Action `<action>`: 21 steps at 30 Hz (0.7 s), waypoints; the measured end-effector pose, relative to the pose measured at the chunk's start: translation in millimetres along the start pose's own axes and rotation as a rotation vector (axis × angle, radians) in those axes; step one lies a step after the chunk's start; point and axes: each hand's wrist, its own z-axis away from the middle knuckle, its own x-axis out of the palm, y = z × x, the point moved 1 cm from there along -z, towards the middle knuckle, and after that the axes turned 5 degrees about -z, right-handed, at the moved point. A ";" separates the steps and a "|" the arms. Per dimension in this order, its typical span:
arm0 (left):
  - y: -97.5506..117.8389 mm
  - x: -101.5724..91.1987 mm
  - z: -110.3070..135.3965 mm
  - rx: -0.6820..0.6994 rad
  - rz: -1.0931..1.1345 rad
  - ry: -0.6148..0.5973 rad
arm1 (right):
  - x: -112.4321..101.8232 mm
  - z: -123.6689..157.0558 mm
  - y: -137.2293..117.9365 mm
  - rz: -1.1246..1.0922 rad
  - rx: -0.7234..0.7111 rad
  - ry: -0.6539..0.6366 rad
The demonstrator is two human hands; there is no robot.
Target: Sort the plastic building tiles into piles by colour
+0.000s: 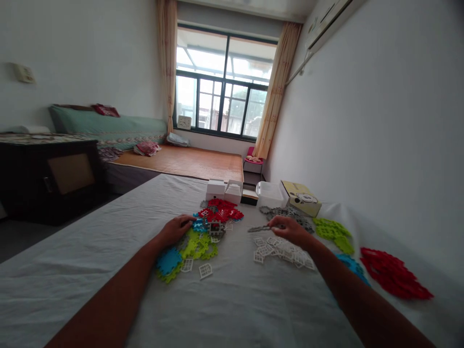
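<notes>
In my right hand point(288, 229) is a thin grey toothed puzzle-like building piece point(258, 229), pinched at its right end and held edge-on over the white cloth. My left hand point(176, 229) rests at the left edge of a mixed pile, its fingers loosely extended and touching or nearly touching the blue pieces point(200, 223). Red pieces point(223, 210) lie at the back of that pile, with a grey square frame point(216, 228) before them. Lime-green pieces point(195, 245) and a larger blue piece point(168, 262) spread toward me. White window-shaped pieces point(205, 271) lie at the near side.
Several white window pieces point(282, 252) lie below my right hand, with grey pieces point(290, 213) behind it. Green point(332, 231), blue point(350, 266) and red stacks point(393, 274) line the right. White boxes point(216, 188), a clear bin point(270, 194) and a yellow box point(300, 198) stand behind.
</notes>
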 end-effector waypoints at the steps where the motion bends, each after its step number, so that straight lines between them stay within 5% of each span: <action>1: -0.3 0.2 -0.1 0.002 0.003 0.003 | -12.1 -3.1 10.1 -0.001 0.032 0.082; 4: 0.1 0.4 0.3 -0.004 0.002 0.001 | -32.7 -3.9 33.4 -0.044 0.085 0.186; 8: 2.4 -0.4 1.0 -0.003 -0.013 0.003 | -20.2 6.4 32.8 -0.152 0.019 0.088; 11: 4.4 -1.2 1.6 0.000 -0.023 0.004 | 7.4 14.9 9.5 -0.186 -0.041 -0.050; 15: 5.8 -1.8 2.4 -0.003 -0.024 0.000 | 40.3 22.8 -31.9 0.102 -0.186 -0.309; 21: 5.6 -1.4 3.2 0.005 -0.018 0.007 | 58.4 30.2 -73.0 0.208 -0.323 -0.469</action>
